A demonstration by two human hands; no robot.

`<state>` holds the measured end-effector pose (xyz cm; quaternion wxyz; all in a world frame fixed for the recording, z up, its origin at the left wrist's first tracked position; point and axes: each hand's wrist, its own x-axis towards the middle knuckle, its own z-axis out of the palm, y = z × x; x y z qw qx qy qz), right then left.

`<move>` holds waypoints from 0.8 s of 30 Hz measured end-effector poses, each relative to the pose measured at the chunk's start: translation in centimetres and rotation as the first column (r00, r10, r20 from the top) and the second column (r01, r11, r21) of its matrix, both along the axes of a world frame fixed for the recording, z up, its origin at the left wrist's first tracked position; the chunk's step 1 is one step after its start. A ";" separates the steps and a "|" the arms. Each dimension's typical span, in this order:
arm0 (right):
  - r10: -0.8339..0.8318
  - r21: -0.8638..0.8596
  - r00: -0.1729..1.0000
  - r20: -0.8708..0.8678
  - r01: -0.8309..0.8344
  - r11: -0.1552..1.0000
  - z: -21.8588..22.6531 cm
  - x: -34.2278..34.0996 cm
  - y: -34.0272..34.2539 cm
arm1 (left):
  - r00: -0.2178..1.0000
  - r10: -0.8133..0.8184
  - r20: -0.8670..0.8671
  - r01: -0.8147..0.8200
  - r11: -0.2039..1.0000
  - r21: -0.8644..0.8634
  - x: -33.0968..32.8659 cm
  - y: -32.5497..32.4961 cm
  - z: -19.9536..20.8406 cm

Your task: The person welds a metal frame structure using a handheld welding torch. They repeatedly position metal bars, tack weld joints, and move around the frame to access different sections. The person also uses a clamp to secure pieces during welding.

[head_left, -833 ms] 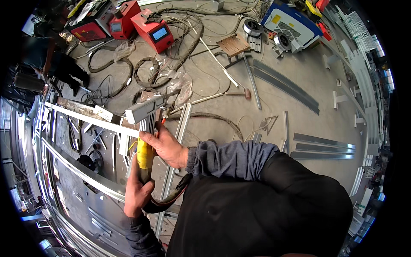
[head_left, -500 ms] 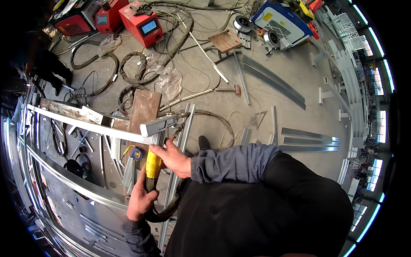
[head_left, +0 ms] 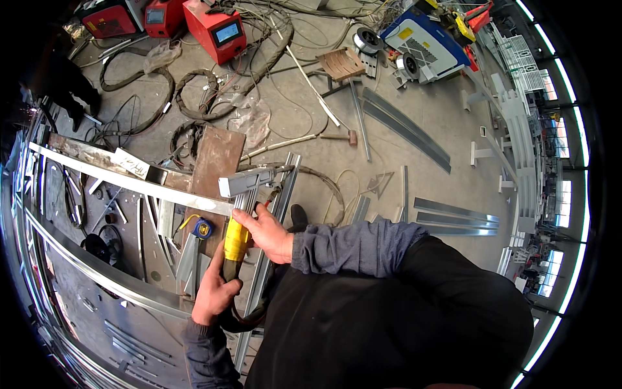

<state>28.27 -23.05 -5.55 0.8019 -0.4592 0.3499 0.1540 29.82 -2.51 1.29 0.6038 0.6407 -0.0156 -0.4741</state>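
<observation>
A long pale rail [head_left: 129,183] crosses the left of a workshop, its near end beside a brown plate [head_left: 217,159]. A dark cable [head_left: 245,319] loops beneath the hands; slack there would likely keep it from tugging the aim aside. The yellow-wrapped tool [head_left: 235,241] stands between both hands in front of the body, its grey head near the rail's end, though contact cannot be judged. The right hand [head_left: 269,235] closes around the yellow wrap, well placed to guide; the left hand [head_left: 217,292] grips the handle below, well placed to carry weight. Keeping both clear of the rail's end seems wise. A blue tape measure [head_left: 203,228] lies to the tool's left, best left untouched.
</observation>
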 end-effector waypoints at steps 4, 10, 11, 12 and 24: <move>0.004 0.026 1.000 -0.030 -0.003 1.000 0.0 0.1 -0.2 | 1.000 -0.017 0.004 0.017 1.000 -0.003 0.1 0.1 -0.2; -0.003 0.052 0.999 -0.047 0.005 0.999 -0.2 0.1 -0.2 | 1.000 -0.030 0.002 0.030 0.999 0.011 0.1 0.1 -0.3; -0.010 0.052 0.999 -0.044 0.012 0.999 -0.3 0.1 -0.2 | 1.000 -0.030 -0.006 0.030 0.999 0.013 0.1 0.1 -0.2; -0.009 0.048 0.999 -0.041 0.011 0.999 -0.3 0.1 -0.2 | 1.000 -0.029 -0.010 0.029 0.999 0.017 0.1 0.1 -0.2; -0.039 0.049 0.998 -0.044 0.041 0.998 0.3 0.2 -0.4 | 0.998 -0.015 -0.057 0.016 1.000 0.021 0.0 -0.1 -0.4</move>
